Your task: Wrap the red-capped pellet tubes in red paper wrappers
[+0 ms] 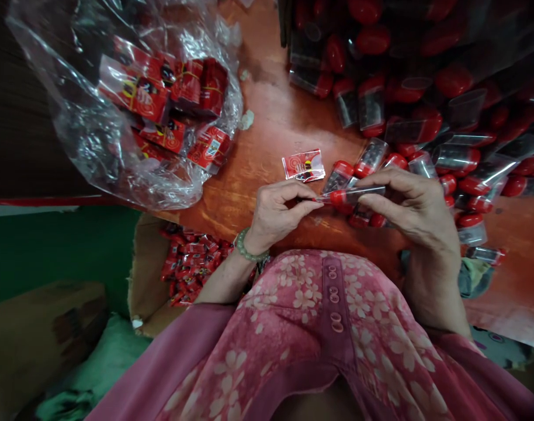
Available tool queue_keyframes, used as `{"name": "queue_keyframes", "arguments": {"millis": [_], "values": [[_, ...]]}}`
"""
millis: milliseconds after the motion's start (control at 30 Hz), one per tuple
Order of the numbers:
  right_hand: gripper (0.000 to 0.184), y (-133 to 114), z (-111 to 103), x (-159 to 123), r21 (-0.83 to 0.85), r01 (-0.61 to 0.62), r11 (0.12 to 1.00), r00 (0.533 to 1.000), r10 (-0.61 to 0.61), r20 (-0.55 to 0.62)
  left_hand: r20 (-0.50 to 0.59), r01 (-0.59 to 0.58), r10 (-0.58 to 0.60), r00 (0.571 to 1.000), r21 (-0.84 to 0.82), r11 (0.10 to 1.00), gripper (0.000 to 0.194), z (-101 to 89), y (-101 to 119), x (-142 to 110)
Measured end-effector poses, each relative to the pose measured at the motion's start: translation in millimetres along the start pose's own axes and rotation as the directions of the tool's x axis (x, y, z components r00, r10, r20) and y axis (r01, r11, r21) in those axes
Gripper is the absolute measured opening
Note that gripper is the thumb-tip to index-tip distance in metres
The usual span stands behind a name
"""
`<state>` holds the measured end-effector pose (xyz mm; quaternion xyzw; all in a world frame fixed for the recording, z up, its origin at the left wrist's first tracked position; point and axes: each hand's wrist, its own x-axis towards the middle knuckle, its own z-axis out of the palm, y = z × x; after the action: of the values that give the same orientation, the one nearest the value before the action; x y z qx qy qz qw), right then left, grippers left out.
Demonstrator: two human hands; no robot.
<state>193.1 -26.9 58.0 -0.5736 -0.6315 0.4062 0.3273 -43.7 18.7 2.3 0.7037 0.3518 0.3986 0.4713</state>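
My right hand point(413, 207) pinches a small clear container with a red end point(338, 197) between thumb and fingers, holding it sideways over the table's near edge. Facing it, my left hand point(282, 210) has its thumb and forefinger pressed together on something thin at the container's red end; I cannot make out what it is. Just beyond my left hand lies a small stack of red printed cards point(304, 165). Several more red-capped clear containers with dark contents point(372, 156) lie behind and below my right hand.
A clear plastic bag point(87, 134) at the left holds bundles of red printed cards point(188, 85). A large heap of red-capped containers point(455, 79) fills the right back. Below the table's left edge stands a cardboard box point(146, 280) with many red packets point(197, 263).
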Motion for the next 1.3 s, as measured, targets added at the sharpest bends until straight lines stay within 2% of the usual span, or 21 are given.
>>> {"name": "queue_keyframes", "arguments": {"millis": [267,467,633,767,900,967,1100,1200,1300], "values": [[0.017,-3.6,-2.6,4.9,-0.031,0.005,1.0,0.996,-0.002,0.093,0.054,0.092,-0.091,0.994,-0.018,0.996,0.013,2.4,-6.1,-4.1],[0.017,4.1,-4.7,3.5,0.116,-0.087,0.989,0.988,0.07,0.14,0.071,0.118,-0.114,0.991,-0.042,0.992,0.008,4.1,-4.3,-4.5],[0.018,3.9,-4.0,4.9,0.023,-0.092,0.995,0.987,0.088,0.134,0.093,0.137,-0.132,0.987,-0.049,0.989,0.01,5.4,-7.9,-5.9],[0.02,3.9,-3.8,6.6,0.02,-0.095,0.995,0.987,0.091,0.135,0.114,0.181,-0.175,0.978,-0.046,0.982,0.012,6.8,-8.8,-8.1],[0.022,7.8,-0.8,6.1,0.052,-0.119,0.992,0.988,0.113,0.104,0.161,0.271,-0.259,0.952,-0.06,0.961,0.02,5.1,-5.7,-7.3],[0.023,9.0,2.0,5.7,0.062,-0.14,0.988,0.987,0.134,0.094,0.226,0.327,-0.304,0.925,-0.073,0.942,0.028,3.2,-3.8,-5.3],[0.024,9.7,7.7,5.5,0.125,-0.188,0.974,0.978,0.173,0.119,0.333,0.382,-0.326,0.885,-0.117,0.917,0.025,2.1,-0.8,-1.8],[0.024,9.9,9.4,5.0,0.136,-0.18,0.974,0.978,0.163,0.129,0.304,0.4,-0.343,0.889,-0.147,0.905,0.023,5.1,0.8,-1.7],[0.021,8.9,7.8,4.0,0.076,-0.126,0.989,0.986,0.116,0.119,0.256,0.395,-0.349,0.902,-0.158,0.905,0.025,8.3,2.7,-2.2]]}}
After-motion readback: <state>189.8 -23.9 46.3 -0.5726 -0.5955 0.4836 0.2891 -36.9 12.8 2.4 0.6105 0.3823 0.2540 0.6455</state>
